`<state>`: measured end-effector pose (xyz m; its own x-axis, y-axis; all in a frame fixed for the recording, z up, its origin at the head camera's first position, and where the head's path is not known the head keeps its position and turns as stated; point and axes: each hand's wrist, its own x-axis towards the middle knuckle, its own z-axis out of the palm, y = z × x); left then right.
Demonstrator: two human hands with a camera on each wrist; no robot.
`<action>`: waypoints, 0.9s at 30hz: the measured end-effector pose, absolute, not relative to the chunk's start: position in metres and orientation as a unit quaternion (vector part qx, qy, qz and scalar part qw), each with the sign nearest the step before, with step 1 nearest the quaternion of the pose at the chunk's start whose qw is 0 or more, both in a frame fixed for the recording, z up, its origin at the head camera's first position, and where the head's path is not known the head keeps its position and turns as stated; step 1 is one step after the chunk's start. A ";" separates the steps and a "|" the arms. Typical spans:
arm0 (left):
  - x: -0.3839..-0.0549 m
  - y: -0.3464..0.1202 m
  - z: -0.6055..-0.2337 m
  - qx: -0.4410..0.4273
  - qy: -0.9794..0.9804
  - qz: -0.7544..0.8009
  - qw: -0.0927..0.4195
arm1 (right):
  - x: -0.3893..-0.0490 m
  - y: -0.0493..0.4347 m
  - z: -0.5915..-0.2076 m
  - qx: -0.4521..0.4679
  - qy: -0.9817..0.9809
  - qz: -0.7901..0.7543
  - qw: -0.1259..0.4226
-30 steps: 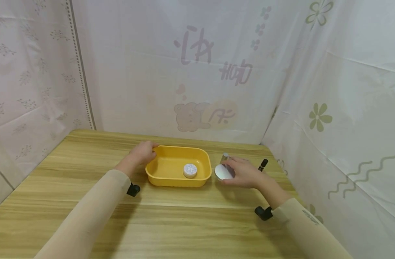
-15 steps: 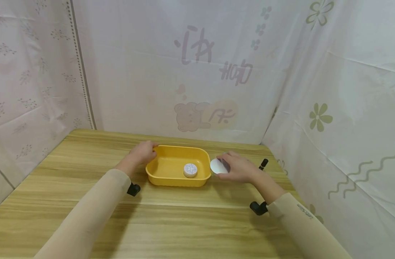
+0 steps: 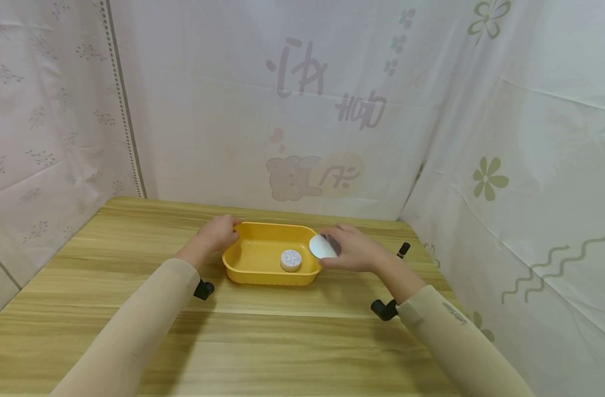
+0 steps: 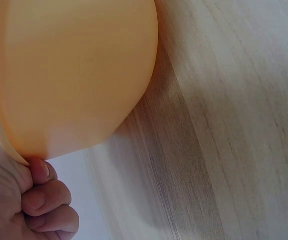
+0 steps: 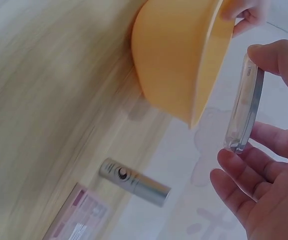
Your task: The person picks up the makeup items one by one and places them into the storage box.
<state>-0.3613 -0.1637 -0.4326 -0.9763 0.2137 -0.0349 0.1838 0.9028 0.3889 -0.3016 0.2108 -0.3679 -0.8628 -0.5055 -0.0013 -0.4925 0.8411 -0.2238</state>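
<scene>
A yellow plastic basin (image 3: 255,251) stands on the wooden table, and my left hand (image 3: 218,234) pinches its rim at the far left corner. In the left wrist view, the thumb and curled fingers (image 4: 46,197) meet at the rim. Inside the basin, toward its right side, lies a small round white case (image 3: 290,260) with a star pattern on top. My right hand (image 3: 354,250) holds a round compact (image 3: 324,247) with a shiny silver lid at the basin's right rim. Seen edge-on in the right wrist view, the compact (image 5: 244,105) has a clear base, gripped between thumb and fingers.
Right of the basin, a silver tube (image 5: 134,182) stands near a pink-and-white box (image 5: 79,212); my right hand hides both in the head view. A black-capped item (image 3: 404,250) shows behind the right wrist. Patterned curtains (image 3: 223,110) hang around the wooden table (image 3: 263,347).
My right hand has moved left with the compact, from the table's right side up to the basin's right rim. The left hand and basin have stayed in place.
</scene>
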 end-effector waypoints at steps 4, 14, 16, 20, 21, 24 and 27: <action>-0.361 -0.164 -0.432 0.102 0.974 0.198 0.038 | -0.303 0.201 -0.366 -0.265 0.958 -0.108 0.033; -0.361 -0.163 -0.431 0.098 0.975 0.195 0.042 | -0.302 0.177 -0.364 -0.291 0.950 -0.105 0.030; -0.361 -0.163 -0.431 0.098 0.975 0.197 0.043 | -0.303 0.173 -0.364 -0.297 0.949 -0.105 0.031; -0.359 -0.164 -0.430 0.100 0.974 0.199 0.044 | -0.304 0.165 -0.364 -0.299 0.948 -0.106 0.037; -0.359 -0.164 -0.430 0.100 0.974 0.199 0.045 | -0.305 0.164 -0.365 -0.299 0.948 -0.106 0.038; -0.359 -0.164 -0.430 0.098 0.974 0.200 0.043 | -0.306 0.158 -0.366 -0.297 0.948 -0.102 0.040; -0.360 -0.165 -0.431 0.096 0.974 0.200 0.043 | -0.309 0.152 -0.368 -0.298 0.949 -0.099 0.041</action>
